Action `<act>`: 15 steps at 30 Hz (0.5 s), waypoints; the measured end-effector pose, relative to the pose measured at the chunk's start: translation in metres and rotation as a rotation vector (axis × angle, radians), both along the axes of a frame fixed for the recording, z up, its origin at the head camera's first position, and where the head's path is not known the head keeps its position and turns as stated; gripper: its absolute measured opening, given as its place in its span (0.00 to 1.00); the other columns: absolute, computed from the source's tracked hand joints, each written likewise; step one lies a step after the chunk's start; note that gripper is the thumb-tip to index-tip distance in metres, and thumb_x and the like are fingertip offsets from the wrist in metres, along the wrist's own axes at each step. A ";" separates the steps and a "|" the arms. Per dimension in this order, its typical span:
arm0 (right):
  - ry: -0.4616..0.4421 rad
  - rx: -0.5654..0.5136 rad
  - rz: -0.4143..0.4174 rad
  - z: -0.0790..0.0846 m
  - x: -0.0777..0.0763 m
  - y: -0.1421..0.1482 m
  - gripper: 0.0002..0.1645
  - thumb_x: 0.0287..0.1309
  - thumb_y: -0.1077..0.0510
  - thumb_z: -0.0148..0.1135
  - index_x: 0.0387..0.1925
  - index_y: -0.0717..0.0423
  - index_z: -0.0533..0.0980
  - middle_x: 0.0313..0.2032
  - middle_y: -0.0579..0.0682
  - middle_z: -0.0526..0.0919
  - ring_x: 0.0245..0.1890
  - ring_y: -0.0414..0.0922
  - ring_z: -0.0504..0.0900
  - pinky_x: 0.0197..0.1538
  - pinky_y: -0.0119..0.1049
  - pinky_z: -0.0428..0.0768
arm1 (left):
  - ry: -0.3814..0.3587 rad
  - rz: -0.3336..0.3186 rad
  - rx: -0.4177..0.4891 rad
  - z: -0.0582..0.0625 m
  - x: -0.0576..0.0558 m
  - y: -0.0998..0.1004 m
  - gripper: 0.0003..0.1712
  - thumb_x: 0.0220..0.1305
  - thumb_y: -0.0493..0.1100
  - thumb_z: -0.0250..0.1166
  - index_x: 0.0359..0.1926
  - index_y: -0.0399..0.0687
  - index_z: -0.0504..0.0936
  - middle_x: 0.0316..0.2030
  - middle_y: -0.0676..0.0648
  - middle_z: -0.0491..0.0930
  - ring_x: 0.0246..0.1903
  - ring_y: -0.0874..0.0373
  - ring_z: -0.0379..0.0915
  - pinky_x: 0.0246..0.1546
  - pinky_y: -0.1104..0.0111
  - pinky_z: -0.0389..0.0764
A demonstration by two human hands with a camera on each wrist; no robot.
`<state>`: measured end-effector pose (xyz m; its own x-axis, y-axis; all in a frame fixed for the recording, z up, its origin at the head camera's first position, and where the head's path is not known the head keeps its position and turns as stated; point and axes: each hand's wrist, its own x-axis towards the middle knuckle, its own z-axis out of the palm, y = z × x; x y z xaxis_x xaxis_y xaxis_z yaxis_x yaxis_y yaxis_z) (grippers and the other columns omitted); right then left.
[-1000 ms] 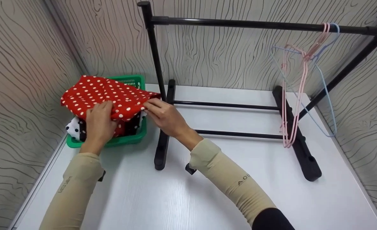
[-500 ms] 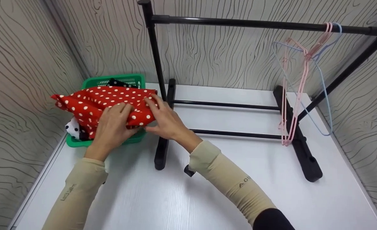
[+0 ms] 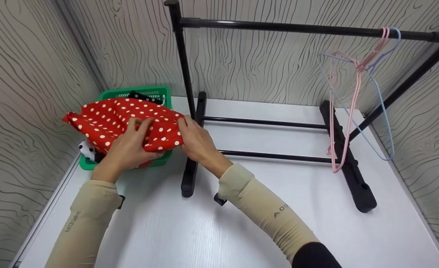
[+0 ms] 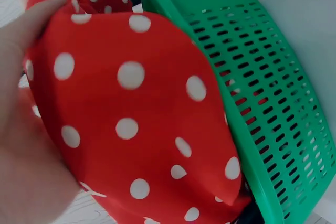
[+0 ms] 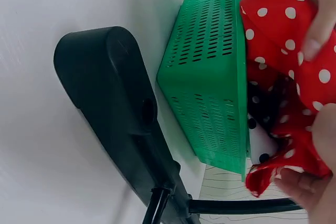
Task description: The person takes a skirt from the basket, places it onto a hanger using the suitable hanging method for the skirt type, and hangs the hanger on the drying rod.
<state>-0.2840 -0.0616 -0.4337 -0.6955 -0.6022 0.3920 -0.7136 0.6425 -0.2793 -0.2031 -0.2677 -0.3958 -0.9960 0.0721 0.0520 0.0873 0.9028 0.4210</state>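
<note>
Since half a second ago, the person's right hand [image 3: 197,139] has closed from spread fingers to a pinch; nearest, the left hand [image 3: 128,149] grasps the red polka-dot cloth [image 3: 104,115] over the near side of the green basket [image 3: 168,97], while the right grips its edge at the basket's right; the cloth lies bunched across the basket, partly covering a white dotted cloth [image 3: 87,150]; farther, right of the basket, stands a black rack [image 3: 279,28] bearing pink hangers [image 3: 361,67]; sorting out the cloth's edges seems in hand; next probably calls for keeping both grips and lifting it clear.
</note>
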 end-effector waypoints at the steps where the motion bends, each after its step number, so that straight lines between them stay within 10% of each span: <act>1: 0.016 -0.030 0.016 0.000 0.001 -0.001 0.20 0.65 0.62 0.62 0.57 0.58 0.70 0.52 0.52 0.75 0.50 0.45 0.80 0.56 0.38 0.82 | -0.024 0.016 -0.001 0.000 -0.002 -0.001 0.62 0.53 0.56 0.79 0.80 0.49 0.52 0.69 0.32 0.54 0.57 0.29 0.72 0.58 0.34 0.73; 6: 0.073 -0.180 0.127 -0.003 0.002 -0.002 0.19 0.67 0.61 0.62 0.57 0.57 0.72 0.53 0.52 0.76 0.50 0.47 0.84 0.61 0.37 0.80 | -0.036 0.052 -0.037 -0.003 -0.008 -0.004 0.65 0.51 0.56 0.80 0.80 0.50 0.50 0.72 0.32 0.53 0.62 0.28 0.66 0.59 0.30 0.68; 15: 0.120 -0.238 0.177 -0.003 0.003 0.004 0.23 0.61 0.60 0.68 0.57 0.56 0.73 0.56 0.52 0.76 0.56 0.46 0.79 0.65 0.38 0.76 | 0.253 0.068 -0.156 -0.013 -0.014 -0.004 0.45 0.49 0.49 0.82 0.64 0.37 0.74 0.58 0.33 0.79 0.55 0.38 0.67 0.59 0.35 0.69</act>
<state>-0.2812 -0.0572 -0.4365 -0.5286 -0.5912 0.6092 -0.8453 0.4325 -0.3138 -0.2169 -0.2714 -0.4092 -0.9558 0.0327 0.2923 0.1092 0.9622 0.2495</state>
